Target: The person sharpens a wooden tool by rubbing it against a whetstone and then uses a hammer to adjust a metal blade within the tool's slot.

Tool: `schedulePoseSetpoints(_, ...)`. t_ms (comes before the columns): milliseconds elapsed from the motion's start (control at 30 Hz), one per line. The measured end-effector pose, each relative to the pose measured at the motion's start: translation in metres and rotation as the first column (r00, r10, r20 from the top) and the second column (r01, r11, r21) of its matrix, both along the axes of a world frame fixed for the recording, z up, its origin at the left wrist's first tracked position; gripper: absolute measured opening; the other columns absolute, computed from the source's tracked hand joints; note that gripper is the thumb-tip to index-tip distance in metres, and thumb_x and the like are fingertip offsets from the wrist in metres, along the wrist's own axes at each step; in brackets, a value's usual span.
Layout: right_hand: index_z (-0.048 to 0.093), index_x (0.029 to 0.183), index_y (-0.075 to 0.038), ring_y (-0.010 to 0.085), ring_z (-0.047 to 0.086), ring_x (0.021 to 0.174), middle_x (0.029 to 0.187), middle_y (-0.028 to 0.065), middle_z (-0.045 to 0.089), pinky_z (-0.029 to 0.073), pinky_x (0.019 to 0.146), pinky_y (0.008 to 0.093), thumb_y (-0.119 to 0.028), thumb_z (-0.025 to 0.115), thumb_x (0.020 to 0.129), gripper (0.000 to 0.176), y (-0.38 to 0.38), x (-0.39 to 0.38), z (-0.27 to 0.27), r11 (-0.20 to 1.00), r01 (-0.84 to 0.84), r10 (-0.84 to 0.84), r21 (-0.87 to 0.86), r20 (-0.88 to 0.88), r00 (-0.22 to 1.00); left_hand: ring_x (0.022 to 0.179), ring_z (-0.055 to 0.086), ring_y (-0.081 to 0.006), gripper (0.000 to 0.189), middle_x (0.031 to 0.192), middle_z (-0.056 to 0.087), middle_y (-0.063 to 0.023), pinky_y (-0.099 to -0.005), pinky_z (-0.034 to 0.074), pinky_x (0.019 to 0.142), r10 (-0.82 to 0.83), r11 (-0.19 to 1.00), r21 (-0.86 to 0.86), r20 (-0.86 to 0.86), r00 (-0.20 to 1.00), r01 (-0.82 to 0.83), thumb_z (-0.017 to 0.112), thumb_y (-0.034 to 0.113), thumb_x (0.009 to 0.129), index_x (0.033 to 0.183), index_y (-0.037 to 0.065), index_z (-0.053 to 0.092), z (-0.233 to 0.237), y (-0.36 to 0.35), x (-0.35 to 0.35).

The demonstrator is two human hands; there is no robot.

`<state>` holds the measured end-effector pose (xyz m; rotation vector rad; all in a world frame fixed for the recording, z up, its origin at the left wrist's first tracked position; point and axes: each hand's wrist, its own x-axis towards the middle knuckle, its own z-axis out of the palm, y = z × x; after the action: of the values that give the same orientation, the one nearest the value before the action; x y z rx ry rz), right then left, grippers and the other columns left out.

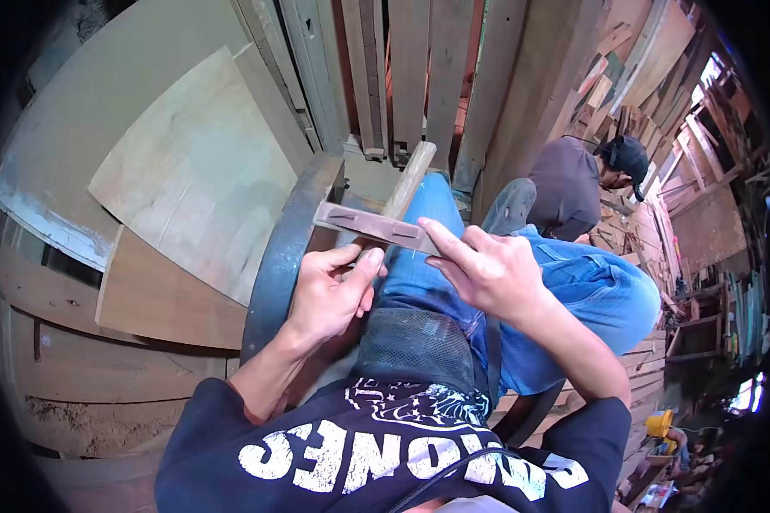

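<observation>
A short flat wooden piece with two dark slots (pixel 372 225) lies crosswise in front of me, above my jeans. My right hand (pixel 488 269) is closed on its right end, with the index finger along the upper edge. A pale wooden stick (pixel 411 179) slants away behind the slotted piece, and the two cross. Just below that crossing, my left hand (pixel 334 286) is closed, thumb and fingers pinched at what looks like the near end of the stick. The fingers partly hide this end. Whether the two wooden pieces are joined cannot be seen.
A dark curved rim (pixel 278 248) stands left of my leg. Large plywood sheets (pixel 201 171) lean at the left, and upright boards (pixel 409 68) stand ahead. Another person (pixel 566 184) sits bent over at the right, near stacked wood scraps (pixel 612 81).
</observation>
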<state>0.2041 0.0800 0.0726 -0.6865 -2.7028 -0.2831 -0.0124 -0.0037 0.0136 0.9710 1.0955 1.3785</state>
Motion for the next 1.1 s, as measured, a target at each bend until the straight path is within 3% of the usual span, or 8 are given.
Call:
schedulePoseSetpoints(133,0.059,0.128,-0.019,0.0239,0.059,0.048,0.064,0.0072,0.057,0.048,0.041,0.0381,-0.030,0.068,0.088,0.043,0.045,0.004,0.020,0.957,0.260,-0.237,0.130,-0.174,0.956,0.050,0.052,-0.0055,0.039,0.083,0.065,-0.0065,-0.0205,0.041,0.041,0.002,1.000,-0.003,0.109,0.994,-0.001,0.062,0.012,0.097,0.131,-0.005,0.057,0.001,-0.003,-0.001)
schedulePoseSetpoints(200,0.061,0.127,-0.016,0.0231,0.062,0.055,0.068,0.0082,0.060,0.050,0.049,0.0369,-0.020,0.075,0.080,0.049,0.020,0.004,0.011,0.997,0.044,-0.038,0.062,-0.088,0.995,0.049,0.051,-0.0051,0.034,0.081,0.064,-0.0056,-0.0197,0.040,0.041,0.016,1.000,0.007,0.050,0.999,-0.017,0.060,0.011,0.098,0.129,-0.004,0.059,0.001,-0.003,0.005)
schedulePoseSetpoints(400,0.056,0.132,-0.021,0.0252,0.060,0.049,0.064,0.0066,0.056,0.048,0.042,0.0391,-0.032,0.069,0.087,0.048,0.042,0.006,0.022,0.955,0.248,-0.231,0.162,-0.120,0.966,0.052,0.050,-0.0031,0.033,0.080,0.063,-0.0014,-0.0185,0.039,0.042,0.003,1.000,0.020,0.045,0.999,-0.004,0.066,0.004,0.092,0.123,-0.005,0.062,0.006,-0.006,0.002)
schedulePoseSetpoints(467,0.056,0.132,-0.020,0.0253,0.060,0.049,0.066,0.0066,0.057,0.048,0.042,0.0392,-0.032,0.068,0.088,0.047,0.006,-0.001,0.015,1.000,0.018,-0.018,0.000,0.013,1.000,0.052,0.050,-0.0031,0.036,0.080,0.063,-0.0007,-0.0186,0.039,0.042,0.011,0.999,0.032,0.056,0.998,-0.013,0.067,0.004,0.091,0.126,-0.005,0.061,0.005,-0.004,0.008)
schedulePoseSetpoints(600,0.062,0.126,-0.018,0.0249,0.063,0.054,0.068,0.0084,0.061,0.047,0.044,0.0361,-0.024,0.075,0.079,0.049,0.041,0.002,0.030,0.956,0.273,-0.267,0.108,-0.064,0.962,0.052,0.050,-0.0025,0.044,0.071,0.059,0.0024,-0.0184,0.040,0.044,-0.001,1.000,0.000,0.042,0.999,0.001,0.067,0.004,0.091,0.133,-0.003,0.056,0.005,-0.008,0.002)
schedulePoseSetpoints(733,0.056,0.131,-0.018,0.0222,0.060,0.049,0.064,0.0063,0.056,0.048,0.042,0.0369,-0.026,0.067,0.088,0.045,0.004,0.000,0.018,0.999,-0.032,0.030,0.020,0.087,0.996,0.052,0.050,-0.0031,0.046,0.071,0.058,0.0024,-0.0189,0.040,0.044,-0.060,0.998,-0.037,-0.021,0.998,0.059,0.067,0.004,0.091,0.135,-0.003,0.054,0.001,-0.004,0.003)
schedulePoseSetpoints(800,0.057,0.130,-0.019,0.0214,0.059,0.048,0.065,0.0056,0.054,0.047,0.042,0.0362,-0.029,0.068,0.088,0.044,0.038,0.002,0.020,0.989,0.095,-0.081,0.116,-0.116,0.990,0.052,0.050,-0.0037,0.047,0.071,0.058,0.0020,-0.0192,0.041,0.045,-0.015,1.000,-0.020,0.006,1.000,0.016,0.067,0.004,0.091,0.136,-0.003,0.053,0.005,-0.007,0.004)
schedulePoseSetpoints(1100,0.058,0.125,-0.015,0.0251,0.062,0.051,0.066,0.0074,0.058,0.049,0.043,0.0382,-0.028,0.066,0.089,0.039,0.025,0.004,0.017,0.976,0.199,-0.191,0.091,-0.085,0.978,0.051,0.049,-0.0037,0.047,0.075,0.060,0.0003,-0.0189,0.039,0.043,-0.049,0.996,-0.067,0.067,0.997,0.053,0.065,0.001,0.091,0.136,-0.003,0.053,0.007,-0.011,0.004)
